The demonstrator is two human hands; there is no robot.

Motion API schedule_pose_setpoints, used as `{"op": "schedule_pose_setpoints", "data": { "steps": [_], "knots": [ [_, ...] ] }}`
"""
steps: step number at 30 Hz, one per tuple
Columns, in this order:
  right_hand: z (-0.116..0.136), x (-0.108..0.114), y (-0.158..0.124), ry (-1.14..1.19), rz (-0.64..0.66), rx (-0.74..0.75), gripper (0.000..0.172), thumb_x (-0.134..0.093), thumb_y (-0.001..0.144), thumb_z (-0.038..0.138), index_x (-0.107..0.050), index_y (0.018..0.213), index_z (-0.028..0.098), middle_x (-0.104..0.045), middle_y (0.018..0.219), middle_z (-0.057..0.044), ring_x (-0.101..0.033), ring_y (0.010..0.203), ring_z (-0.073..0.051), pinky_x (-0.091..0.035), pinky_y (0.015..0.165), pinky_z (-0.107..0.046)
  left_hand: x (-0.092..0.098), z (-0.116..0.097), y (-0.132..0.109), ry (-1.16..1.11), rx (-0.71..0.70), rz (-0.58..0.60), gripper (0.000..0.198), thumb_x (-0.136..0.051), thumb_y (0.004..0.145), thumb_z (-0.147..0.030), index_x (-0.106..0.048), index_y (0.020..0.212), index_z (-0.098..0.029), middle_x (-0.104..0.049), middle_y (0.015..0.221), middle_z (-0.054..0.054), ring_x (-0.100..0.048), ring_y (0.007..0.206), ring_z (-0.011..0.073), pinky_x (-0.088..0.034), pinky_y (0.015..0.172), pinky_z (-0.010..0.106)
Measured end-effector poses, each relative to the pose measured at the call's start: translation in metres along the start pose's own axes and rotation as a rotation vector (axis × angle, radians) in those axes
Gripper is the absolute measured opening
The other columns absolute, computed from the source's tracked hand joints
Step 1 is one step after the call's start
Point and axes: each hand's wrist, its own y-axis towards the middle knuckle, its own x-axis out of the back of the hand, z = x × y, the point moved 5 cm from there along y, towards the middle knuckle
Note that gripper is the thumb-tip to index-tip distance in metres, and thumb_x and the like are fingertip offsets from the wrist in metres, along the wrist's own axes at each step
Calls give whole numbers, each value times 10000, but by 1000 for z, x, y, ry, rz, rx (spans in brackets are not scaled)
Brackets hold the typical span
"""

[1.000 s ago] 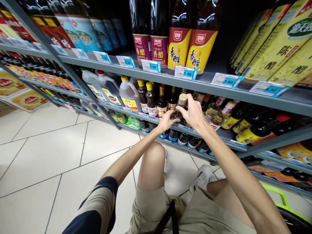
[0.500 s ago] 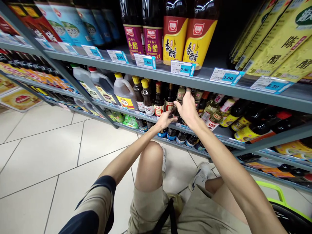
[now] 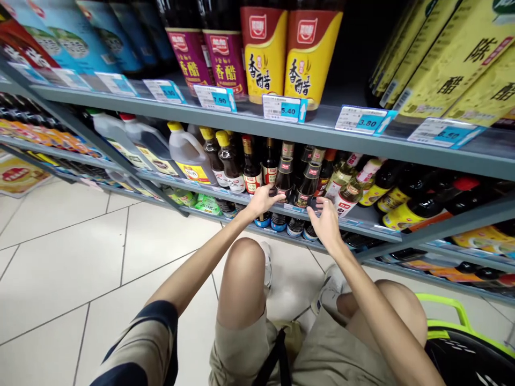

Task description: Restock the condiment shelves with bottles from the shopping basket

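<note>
Two dark glass bottles with gold-brown necks stand upright at the front of the middle shelf: a left dark bottle (image 3: 284, 177) and a right dark bottle (image 3: 308, 185). My left hand (image 3: 262, 202) is at the left bottle's base, thumb stretched towards it and fingers loosely spread; whether it touches the glass I cannot tell. Just right of the other bottle's base, my right hand (image 3: 326, 221) has its thumb and fingers apart, holding nothing. A red-capped bottle (image 3: 251, 166) stands left of them, and a clear bottle with a pink neck wrap (image 3: 354, 190) is to the right.
The upper shelf edge (image 3: 241, 115) with price tags overhangs the bottles. Yellow-capped bottles (image 3: 229, 163) and a large jug (image 3: 188, 155) share the middle shelf. Dark bottles (image 3: 279, 221) fill the shelf below. A black basket with a green rim (image 3: 450, 329) stands at my right.
My right hand has drawn back and down from the bottle tops to beside the right dark bottle's base, and its fingers have opened. My left hand stays low at the shelf front.
</note>
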Motion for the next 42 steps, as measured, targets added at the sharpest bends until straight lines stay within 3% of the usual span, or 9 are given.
{"op": "schedule_pose_setpoints", "data": {
  "steps": [3,6,9,12,19,23,28,34,42],
  "knots": [
    [2,3,4,-54,-54,18,321,-610,949,329,-640,1185,114,-679,1156,-193,-681,1008,-286,-586,941,-453,7,-5,-14,83,-40,-152,524,-835,860,-374,-662,1291,-130,-748,1245,165,-719,1149,280,-611,935,373],
    [7,5,-4,-164,8,21,248,-569,992,316,-689,1141,159,-717,1053,-131,-688,959,-265,-561,889,-395,10,-14,-33,272,-119,-293,302,-722,953,-407,-735,1138,-169,-745,1010,85,-701,896,201,-574,811,308],
    [2,-2,-10,-240,182,-59,254,-592,997,304,-719,1190,198,-749,870,-53,-707,828,-249,-519,746,-344,-9,-17,-40,418,-123,-40,271,-626,1015,-409,-772,1125,-209,-665,707,-4,-621,646,159,-498,691,270],
    [-4,-11,-7,-257,237,-82,276,-604,998,284,-728,1232,211,-780,861,-40,-730,854,-255,-482,719,-330,-26,-16,-39,573,-77,144,341,-592,1034,-367,-729,1313,-226,-695,701,3,-662,671,187,-462,681,276],
    [-9,-18,-3,-230,165,-101,210,-621,1002,322,-781,1115,247,-812,877,-31,-744,819,-242,-449,691,-319,-27,-8,-34,663,-9,77,276,-564,1046,-350,-757,1200,-227,-746,773,31,-709,736,226,-453,701,298],
    [-7,-17,-6,-222,152,-2,227,-589,1021,318,-776,1123,240,-817,935,-38,-742,813,-232,-455,695,-320,-26,-4,-33,660,-12,69,297,-556,1050,-368,-763,1224,-244,-758,776,28,-722,750,231,-466,719,301],
    [-4,-17,-6,-240,166,106,265,-520,1055,292,-764,1142,235,-810,1158,-59,-751,967,-245,-464,744,-319,-29,-6,-33,697,-19,98,360,-537,1065,-402,-743,1330,-273,-808,883,56,-754,841,240,-491,784,302],
    [-2,-23,-5,-301,199,92,245,-520,1054,288,-743,1125,217,-810,1110,-60,-741,912,-237,-432,705,-318,-33,-8,-31,752,8,97,328,-522,1065,-374,-759,1252,-246,-813,906,69,-761,857,264,-502,765,315],
    [1,-26,-6,-384,275,70,354,-394,1100,330,-690,1255,214,-764,1235,-102,-726,988,-264,-423,720,-329,-34,-6,-30,798,-20,69,328,-515,1064,-394,-786,1177,-247,-813,886,87,-764,862,274,-508,770,324]
  ]
}}
